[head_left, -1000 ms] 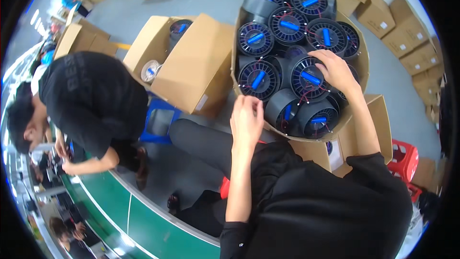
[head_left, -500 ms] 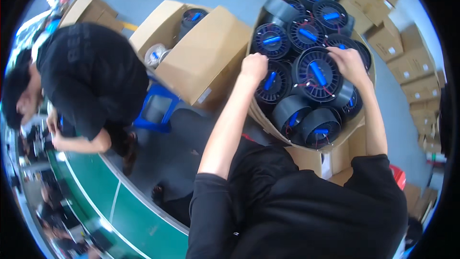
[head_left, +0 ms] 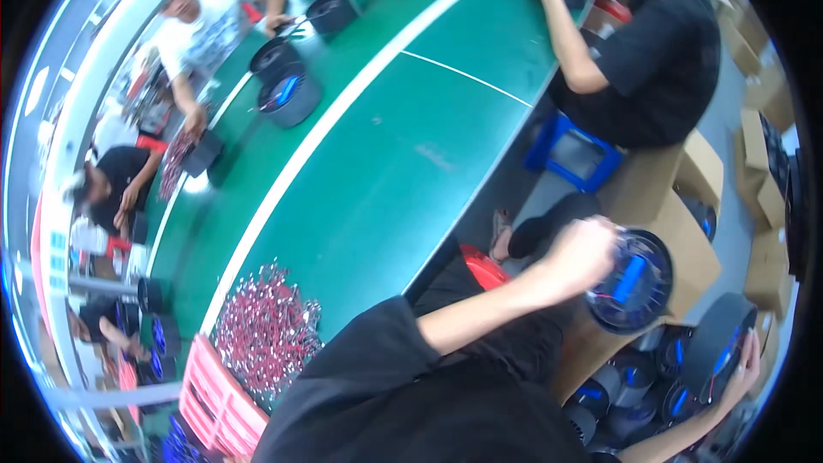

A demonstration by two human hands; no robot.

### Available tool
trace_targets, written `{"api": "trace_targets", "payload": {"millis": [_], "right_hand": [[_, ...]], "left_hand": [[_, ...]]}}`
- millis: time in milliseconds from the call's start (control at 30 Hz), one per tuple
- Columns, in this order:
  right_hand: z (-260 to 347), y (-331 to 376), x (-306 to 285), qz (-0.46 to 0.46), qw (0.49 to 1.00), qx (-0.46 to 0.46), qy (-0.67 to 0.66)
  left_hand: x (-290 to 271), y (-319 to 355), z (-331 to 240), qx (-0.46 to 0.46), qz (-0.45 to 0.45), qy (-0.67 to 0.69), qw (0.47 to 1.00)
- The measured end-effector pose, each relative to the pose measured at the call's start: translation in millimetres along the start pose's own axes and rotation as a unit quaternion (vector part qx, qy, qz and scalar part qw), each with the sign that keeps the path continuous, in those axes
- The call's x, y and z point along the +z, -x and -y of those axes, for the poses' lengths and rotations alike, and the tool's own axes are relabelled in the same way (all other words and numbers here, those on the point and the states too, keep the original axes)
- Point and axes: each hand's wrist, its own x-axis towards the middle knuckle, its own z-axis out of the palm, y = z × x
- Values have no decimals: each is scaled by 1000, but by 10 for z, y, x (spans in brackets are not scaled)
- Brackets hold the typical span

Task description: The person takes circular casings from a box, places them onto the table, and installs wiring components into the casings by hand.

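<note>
My left hand [head_left: 583, 253] grips the rim of a round black fan unit [head_left: 633, 281] with a blue centre, held above the edge of a cardboard box [head_left: 576, 351]. Further right, my right hand [head_left: 744, 362] holds a second black round unit [head_left: 713, 341] tilted on edge. Below both hands the box holds several more of the same black and blue fan units [head_left: 639, 386]. My black sleeve and torso fill the lower middle of the view.
A long green work table [head_left: 386, 163] runs diagonally, with a pile of small red and silver parts [head_left: 266, 330] and a red crate [head_left: 219, 403] at its near end. A seated person in black [head_left: 651, 60] on a blue stool [head_left: 573, 154] works beside more cardboard boxes [head_left: 696, 173]. Other people sit along the far side.
My head has swung from the box toward the green table. Both hands, earlier down among the fan units in the box, now each hold one lifted out.
</note>
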Motion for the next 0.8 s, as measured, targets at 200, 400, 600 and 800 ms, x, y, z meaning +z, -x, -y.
{"api": "trace_targets", "payload": {"millis": [200,400,600,800], "right_hand": [[1570,-1068,1759,204,951,-216,-87],[3146,-1339,3615,167,908,-384,-1],[3131,-1299,4338,139,948,-278,-69],[3228,-1374,4318,62,968,-242,-22]], "left_hand": [[-2175,582,188,-177,-196,-350,899],[-3398,197,1195,-448,-260,-131,845],[-3276,-301,1860,-447,-282,-41,848],[-3178,-867,2342,-410,-231,59,880]]}}
